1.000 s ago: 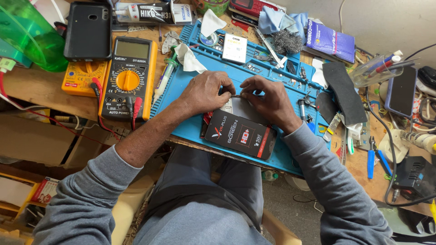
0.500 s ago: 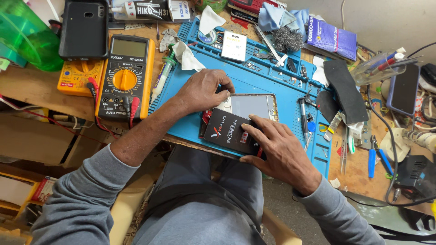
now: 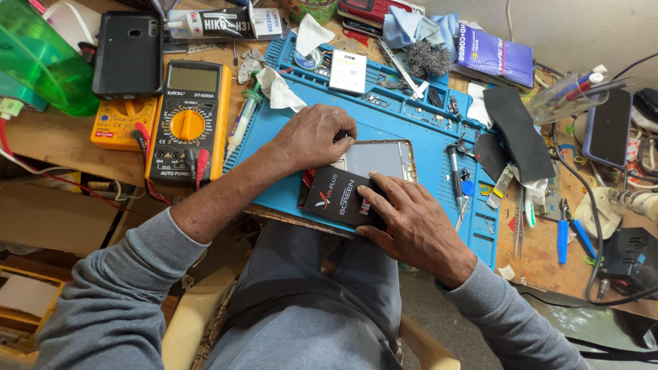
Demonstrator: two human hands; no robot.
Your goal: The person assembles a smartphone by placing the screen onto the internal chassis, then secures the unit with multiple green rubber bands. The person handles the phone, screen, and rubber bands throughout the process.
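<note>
The right hand [image 3: 411, 223] has come off the far end of the phone [image 3: 375, 159] and now lies flat, fingers spread, on the black box [image 3: 337, 199] at the near edge of the blue mat [image 3: 288, 130] — pressing, not gripping. The left hand [image 3: 312, 137] stays curled on the phone's left edge, pinning it — the screen now shows bare.

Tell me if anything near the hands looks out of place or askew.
The black box under the right hand lies tilted, overhanging the blue mat's front edge. The left hand rests by the phone frame. Crumpled tissues sit among tools.
</note>
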